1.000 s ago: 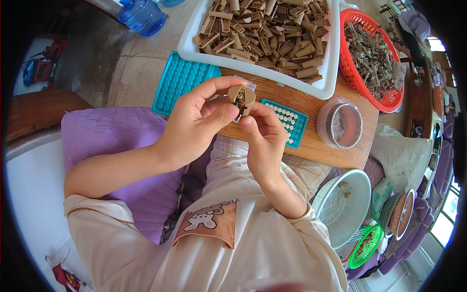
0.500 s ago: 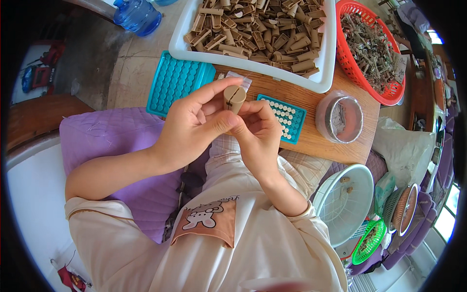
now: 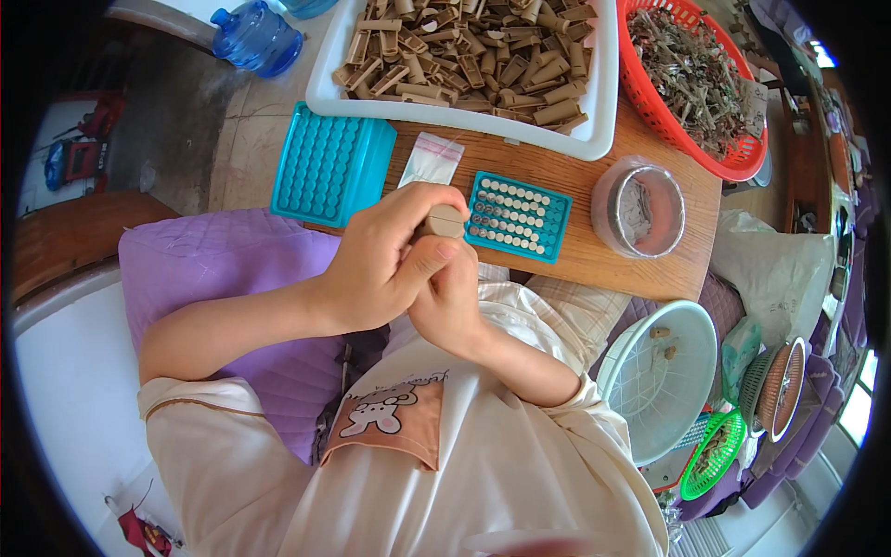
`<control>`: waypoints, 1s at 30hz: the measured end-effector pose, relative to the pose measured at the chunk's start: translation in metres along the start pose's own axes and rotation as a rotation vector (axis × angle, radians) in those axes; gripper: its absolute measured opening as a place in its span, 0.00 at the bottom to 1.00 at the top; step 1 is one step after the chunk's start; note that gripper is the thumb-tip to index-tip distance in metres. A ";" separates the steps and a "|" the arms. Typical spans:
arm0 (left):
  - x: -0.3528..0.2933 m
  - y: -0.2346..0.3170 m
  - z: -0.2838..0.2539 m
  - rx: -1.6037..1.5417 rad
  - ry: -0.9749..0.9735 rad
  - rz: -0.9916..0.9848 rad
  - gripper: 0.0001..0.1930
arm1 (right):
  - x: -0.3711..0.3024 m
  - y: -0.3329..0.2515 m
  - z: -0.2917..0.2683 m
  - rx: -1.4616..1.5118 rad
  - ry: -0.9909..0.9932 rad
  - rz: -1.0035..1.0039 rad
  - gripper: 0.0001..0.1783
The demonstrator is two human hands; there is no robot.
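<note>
A small tan cylinder [image 3: 444, 221] shows its flat, slitted end between my hands, over the near edge of the table. My left hand [image 3: 385, 255] is wrapped around it, fingers curled over the far side and thumb along the near side. Pressed close below the left thumb is my right hand [image 3: 449, 299], closed about the lower part, which the hands hide. Just right of them lies a small teal tray [image 3: 555, 221] with rows of white round pieces. Behind them is a clear plastic bag [image 3: 432, 160].
A white bin [image 3: 601, 93] of tan half-cylinder pieces stands beyond, with a red basket [image 3: 640, 85] of greyish parts beside it. Teal stacked trays [image 3: 320, 167] are at left. A clear round tub [image 3: 608, 209] sits on the wooden table [image 3: 640, 278]; a pale basin [image 3: 682, 390] is lower right.
The cylinder has gone from upright with its slit in plain sight to mostly covered. My left hand has closed around it, and my right hand has moved left and down beneath it.
</note>
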State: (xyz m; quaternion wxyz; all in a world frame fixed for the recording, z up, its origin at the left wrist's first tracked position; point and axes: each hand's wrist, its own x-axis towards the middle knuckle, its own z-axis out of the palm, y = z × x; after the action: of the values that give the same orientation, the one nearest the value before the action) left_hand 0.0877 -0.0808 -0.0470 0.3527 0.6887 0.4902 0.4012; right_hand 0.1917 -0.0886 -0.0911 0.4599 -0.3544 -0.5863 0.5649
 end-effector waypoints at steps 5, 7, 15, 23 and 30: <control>-0.003 0.004 0.006 -0.346 -0.057 -0.247 0.21 | 0.013 -0.024 -0.075 -0.357 -0.403 0.089 0.09; 0.001 0.005 0.008 -0.462 -0.096 -0.357 0.23 | 0.015 -0.037 -0.119 -0.581 -0.354 0.152 0.10; 0.021 0.006 -0.009 -0.672 -0.264 -0.642 0.22 | 0.046 0.025 -0.240 -1.121 0.056 0.255 0.08; 0.019 0.000 -0.016 -0.922 -0.216 -0.873 0.16 | 0.051 0.044 -0.253 -1.239 -0.037 0.113 0.06; 0.016 -0.001 -0.015 -0.908 -0.283 -0.956 0.16 | 0.032 0.022 -0.250 -0.642 0.219 0.444 0.07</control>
State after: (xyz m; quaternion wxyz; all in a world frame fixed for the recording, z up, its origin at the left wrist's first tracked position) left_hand 0.0770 -0.0640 -0.0380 0.8069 0.2253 0.4729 0.2729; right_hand 0.4133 0.0281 -0.1241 0.2525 -0.6561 -0.5897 0.3975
